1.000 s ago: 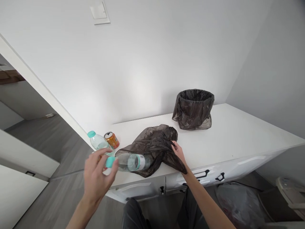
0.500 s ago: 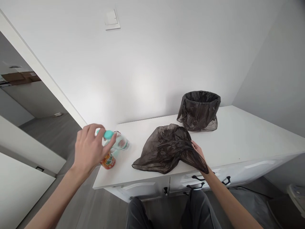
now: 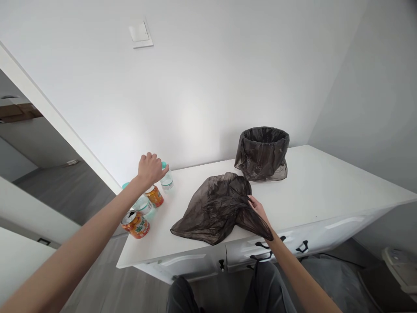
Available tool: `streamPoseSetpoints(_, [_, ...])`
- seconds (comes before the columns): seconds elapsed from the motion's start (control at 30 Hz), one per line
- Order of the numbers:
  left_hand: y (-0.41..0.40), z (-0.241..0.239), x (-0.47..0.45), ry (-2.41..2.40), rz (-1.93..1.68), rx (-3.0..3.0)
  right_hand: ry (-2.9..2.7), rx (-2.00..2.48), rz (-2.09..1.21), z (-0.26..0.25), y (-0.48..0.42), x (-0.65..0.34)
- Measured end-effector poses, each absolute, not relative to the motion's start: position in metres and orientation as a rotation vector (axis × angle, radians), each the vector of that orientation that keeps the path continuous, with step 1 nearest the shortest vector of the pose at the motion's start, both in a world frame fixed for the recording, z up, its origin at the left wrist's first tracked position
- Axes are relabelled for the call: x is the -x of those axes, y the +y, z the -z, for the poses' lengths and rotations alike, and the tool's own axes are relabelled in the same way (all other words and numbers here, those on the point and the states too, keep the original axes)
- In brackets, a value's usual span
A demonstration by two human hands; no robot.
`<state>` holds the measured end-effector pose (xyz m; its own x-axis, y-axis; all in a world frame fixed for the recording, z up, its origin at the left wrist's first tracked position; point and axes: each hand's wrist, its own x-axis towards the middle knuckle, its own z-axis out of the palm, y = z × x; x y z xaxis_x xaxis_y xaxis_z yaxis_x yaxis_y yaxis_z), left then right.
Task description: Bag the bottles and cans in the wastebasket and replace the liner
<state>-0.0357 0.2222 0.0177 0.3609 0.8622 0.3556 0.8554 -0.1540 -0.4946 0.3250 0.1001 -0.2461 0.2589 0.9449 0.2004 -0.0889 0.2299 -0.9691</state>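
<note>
My left hand (image 3: 151,168) is at the far left of the white counter, its thumb and fingers closed round the teal cap of a clear plastic bottle (image 3: 167,180). The bottle stands upright near the wall. My right hand (image 3: 257,208) pinches the edge of a dark translucent plastic bag (image 3: 211,213), which lies crumpled in the middle of the counter. Below my left forearm stand an orange can (image 3: 154,196), a second clear bottle (image 3: 143,204) with a teal cap, and another orange can (image 3: 137,225) with its top opened.
A bin lined with a dark bag (image 3: 262,156) stands at the back of the white counter (image 3: 325,187), by the wall. Drawers and doors with black handles (image 3: 260,255) face me below. A doorway opens at the left; a light switch (image 3: 140,34) is on the wall.
My left hand has moved away from me with the bottle, toward the wall, uncovering the cans. My right hand stays on the bag. The view has shifted slightly.
</note>
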Motion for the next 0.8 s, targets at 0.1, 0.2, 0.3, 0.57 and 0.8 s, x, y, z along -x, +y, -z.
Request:
streamPoseSetpoints(0.1, [0.236,-0.011,0.043,-1.541,-0.090,1.964,-1.047,1.074,-0.923,0.243,0.098,-0.324])
streamPoseSetpoints(0.2, [0.245,-0.008,0.051,-1.577,-0.114,1.940,-1.066,1.083,-0.936,0.240,0.097,-0.324])
streamPoseSetpoints(0.3, [0.250,-0.008,0.056,-1.617,-0.128,1.912,-1.099,1.107,-0.919,0.239,0.097,-0.325])
streamPoseSetpoints(0.57, [0.241,-0.013,0.063,-1.671,-0.114,1.880,-1.141,1.147,-0.888,0.241,0.099,-0.326])
streamPoseSetpoints(0.8, [0.199,-0.002,0.040,-1.367,0.378,2.204,-1.142,1.148,-0.937,0.239,0.098,-0.321])
